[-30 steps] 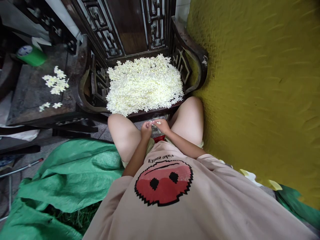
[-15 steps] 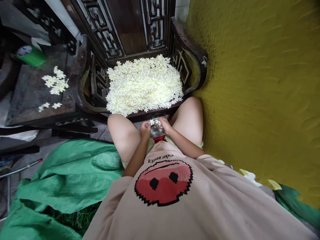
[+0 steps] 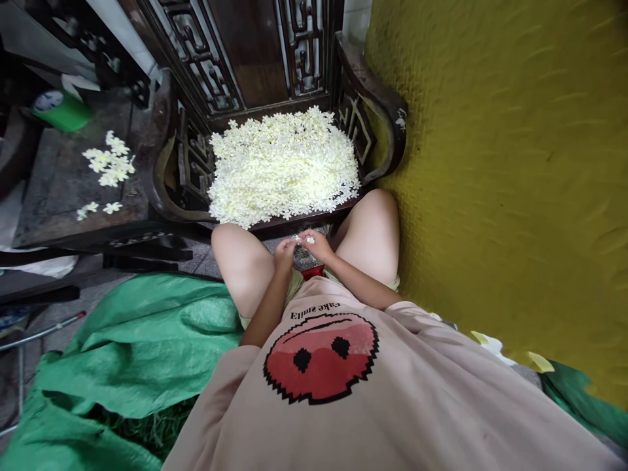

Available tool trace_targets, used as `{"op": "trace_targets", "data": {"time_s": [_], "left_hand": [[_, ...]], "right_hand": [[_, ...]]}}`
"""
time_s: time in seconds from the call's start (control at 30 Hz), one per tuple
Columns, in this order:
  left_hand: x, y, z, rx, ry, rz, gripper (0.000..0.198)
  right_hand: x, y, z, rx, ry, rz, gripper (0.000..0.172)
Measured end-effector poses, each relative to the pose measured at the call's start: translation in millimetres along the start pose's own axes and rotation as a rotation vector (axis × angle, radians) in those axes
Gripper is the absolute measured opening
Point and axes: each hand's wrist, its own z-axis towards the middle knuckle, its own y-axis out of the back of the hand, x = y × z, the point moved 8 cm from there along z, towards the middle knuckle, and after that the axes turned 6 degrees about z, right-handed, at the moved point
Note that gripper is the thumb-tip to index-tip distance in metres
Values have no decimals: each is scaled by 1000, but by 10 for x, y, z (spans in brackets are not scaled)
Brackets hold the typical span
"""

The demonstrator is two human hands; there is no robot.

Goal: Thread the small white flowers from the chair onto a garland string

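My left hand (image 3: 284,251) is pinched closed between my knees, with a small white flower at its fingertips. Touching it from the other side, my right hand (image 3: 318,244) has its fingertips closed at that same spot. White flowers (image 3: 309,240) show in the curl of the right hand; fingers partly hide them. Just beyond both hands, a thick heap of white flowers (image 3: 284,170) covers the seat of a dark carved wooden chair (image 3: 265,59).
To the left stands a dark wooden side table (image 3: 53,183) bearing loose white flowers (image 3: 110,160) and a green tape roll (image 3: 63,110). A green sack (image 3: 147,340) with green stems lies beside my left leg. A yellow textured wall (image 3: 490,163) closes off the right.
My right hand has moved left, and its fingertips now meet those of my left hand at the flower. The left hand has barely shifted. The heap looks the same.
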Motion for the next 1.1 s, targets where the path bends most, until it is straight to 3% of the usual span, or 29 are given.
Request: {"op": "trace_targets", "data": {"time_s": [0.23,0.37,0.57,0.9,1.1], "left_hand": [[119,-81,28,91,156,-221,25],[119,-177,-3,204,247,-372,24],[90,-217,-49,240,299,-561,24],[91,-240,-78,272,324,-591,26],[88,-219,-49,266,253,-471,22]], "right_hand": [[-124,-34,12,23,-130,259,28],[-167,-56,-23,27,-215,353,32],[-168,-63,-34,27,-253,408,32],[-121,-65,-56,32,-266,441,32],[-176,-54,-37,34,-250,403,37]]}}
